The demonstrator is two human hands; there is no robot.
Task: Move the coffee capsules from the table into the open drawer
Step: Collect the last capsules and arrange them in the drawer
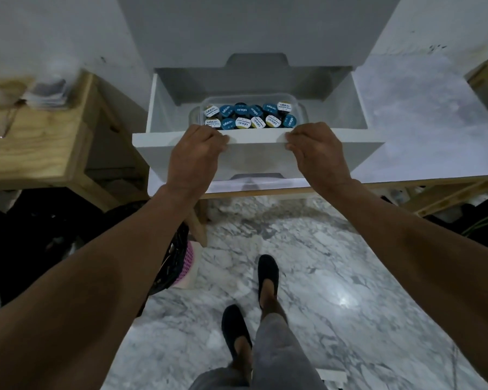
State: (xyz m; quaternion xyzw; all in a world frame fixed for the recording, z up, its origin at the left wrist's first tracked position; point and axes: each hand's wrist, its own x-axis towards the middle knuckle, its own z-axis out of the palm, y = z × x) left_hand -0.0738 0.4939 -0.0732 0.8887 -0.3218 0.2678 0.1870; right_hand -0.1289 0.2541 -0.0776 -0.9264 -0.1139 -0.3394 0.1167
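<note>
A white drawer (358, 119) stands pulled out of a white cabinet. Inside it sits a clear plastic container (298, 106) filled with several coffee capsules (250, 117), their lids blue or white with yellow. My left hand (196, 149) grips the top edge of the drawer front (258, 144) left of centre. My right hand (314, 147) grips the same edge right of centre. Both sets of fingers curl over the rim.
A wooden table (40, 142) stands at the left with a blurred stack of items on its far corner. A marble-patterned counter (423, 116) lies to the right. Below are the marble floor, a pink basket (188, 263) and my feet in dark shoes.
</note>
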